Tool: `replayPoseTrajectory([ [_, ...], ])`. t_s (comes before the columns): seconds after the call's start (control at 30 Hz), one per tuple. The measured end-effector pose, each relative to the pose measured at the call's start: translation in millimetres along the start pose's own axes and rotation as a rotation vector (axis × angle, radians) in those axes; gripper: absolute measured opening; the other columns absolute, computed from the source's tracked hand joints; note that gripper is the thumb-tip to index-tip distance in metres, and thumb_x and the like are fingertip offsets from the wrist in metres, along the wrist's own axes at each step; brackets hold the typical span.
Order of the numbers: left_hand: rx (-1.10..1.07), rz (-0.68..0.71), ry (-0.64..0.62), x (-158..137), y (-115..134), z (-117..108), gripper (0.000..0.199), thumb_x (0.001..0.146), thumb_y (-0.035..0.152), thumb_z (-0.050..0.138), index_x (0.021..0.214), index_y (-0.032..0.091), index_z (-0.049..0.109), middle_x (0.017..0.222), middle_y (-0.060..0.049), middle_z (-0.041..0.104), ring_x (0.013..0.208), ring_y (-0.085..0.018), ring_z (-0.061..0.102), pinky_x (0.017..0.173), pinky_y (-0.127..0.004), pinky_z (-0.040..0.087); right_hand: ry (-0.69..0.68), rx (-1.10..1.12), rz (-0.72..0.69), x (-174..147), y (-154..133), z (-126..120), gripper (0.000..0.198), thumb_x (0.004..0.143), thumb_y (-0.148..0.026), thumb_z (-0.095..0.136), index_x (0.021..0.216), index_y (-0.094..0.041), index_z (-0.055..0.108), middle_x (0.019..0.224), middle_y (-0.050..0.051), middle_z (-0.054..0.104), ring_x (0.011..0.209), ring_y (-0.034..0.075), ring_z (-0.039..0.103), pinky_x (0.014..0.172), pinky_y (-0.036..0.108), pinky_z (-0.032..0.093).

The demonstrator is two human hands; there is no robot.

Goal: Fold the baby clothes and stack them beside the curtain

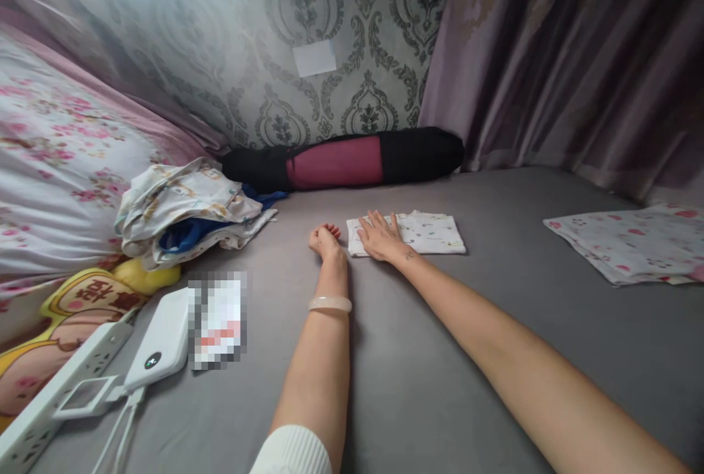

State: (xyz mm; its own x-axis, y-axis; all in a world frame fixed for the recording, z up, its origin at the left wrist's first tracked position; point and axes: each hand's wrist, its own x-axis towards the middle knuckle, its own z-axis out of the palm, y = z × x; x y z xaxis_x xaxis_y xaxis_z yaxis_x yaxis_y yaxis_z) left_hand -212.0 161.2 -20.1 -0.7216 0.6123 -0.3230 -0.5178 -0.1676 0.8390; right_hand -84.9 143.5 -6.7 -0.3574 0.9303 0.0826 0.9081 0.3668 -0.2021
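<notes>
A white cloth [434, 233] with small printed figures lies folded into a flat rectangle on the grey sheet [418, 356]. My right hand [380, 236] rests flat on its left part, fingers spread and palm hidden. Just left of the cloth, apart from it, is my left hand [325, 240]. Its fingers are curled in loosely, and nothing shows in them. A pale bangle [330, 304] circles my left wrist.
A rumpled pile of clothes [187, 199] sits at left, near a power bank [165, 338] with cables and a power strip [71, 386]. Another printed cloth [632, 239] lies at right. A long black-and-red bolster [335, 163] runs along the wall.
</notes>
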Motion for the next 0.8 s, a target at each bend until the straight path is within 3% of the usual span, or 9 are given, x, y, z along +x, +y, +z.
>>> replayPoseTrajectory([
  [0.17, -0.005, 0.004, 0.008, 1.6, -1.9, 0.1, 0.012, 0.064, 0.010, 0.045, 0.073, 0.017, 0.048, 0.061, 0.001, 0.053, 0.050, -0.009, 0.055, 0.051, -0.020, 0.044, -0.002, -0.033, -0.004, -2.1, 9.4, 8.1, 0.055, 0.100, -0.039, 0.023, 0.148, -0.016, 0.037, 0.155, 0.011, 0.032, 0.144, 0.027, 0.021, 0.115, 0.053, 0.011],
  [0.43, 0.021, 0.020, -0.003, 3.9, -3.3, -0.6, 0.011, 0.063, 0.013, 0.047, 0.073, 0.018, 0.046, 0.062, 0.001, 0.053, 0.052, -0.010, 0.056, 0.052, -0.021, 0.045, 0.030, -0.031, 0.000, 0.3, 9.0, 14.6, 0.055, 0.099, -0.039, 0.024, 0.147, -0.017, 0.039, 0.154, 0.011, 0.033, 0.144, 0.027, 0.022, 0.115, 0.051, 0.012],
  [0.63, 0.042, 0.027, -0.019, 3.9, -2.6, -0.7, 0.012, 0.060, 0.016, 0.050, 0.071, 0.019, 0.045, 0.062, 0.001, 0.052, 0.053, -0.011, 0.056, 0.054, -0.022, 0.044, -0.031, 0.017, -0.006, -3.9, 11.0, 1.3, 0.056, 0.099, -0.041, 0.021, 0.149, -0.017, 0.035, 0.157, 0.011, 0.029, 0.145, 0.026, 0.019, 0.116, 0.051, 0.009],
  [0.8, 0.028, 0.029, -0.030, 2.4, -3.5, -1.9, 0.013, 0.060, 0.015, 0.048, 0.071, 0.019, 0.045, 0.062, 0.001, 0.052, 0.053, -0.011, 0.055, 0.054, -0.022, 0.044, 0.052, -0.011, 0.044, -20.3, 26.1, -14.5, 0.056, 0.100, -0.040, 0.022, 0.149, -0.018, 0.035, 0.156, 0.012, 0.028, 0.145, 0.027, 0.019, 0.116, 0.054, 0.005],
])
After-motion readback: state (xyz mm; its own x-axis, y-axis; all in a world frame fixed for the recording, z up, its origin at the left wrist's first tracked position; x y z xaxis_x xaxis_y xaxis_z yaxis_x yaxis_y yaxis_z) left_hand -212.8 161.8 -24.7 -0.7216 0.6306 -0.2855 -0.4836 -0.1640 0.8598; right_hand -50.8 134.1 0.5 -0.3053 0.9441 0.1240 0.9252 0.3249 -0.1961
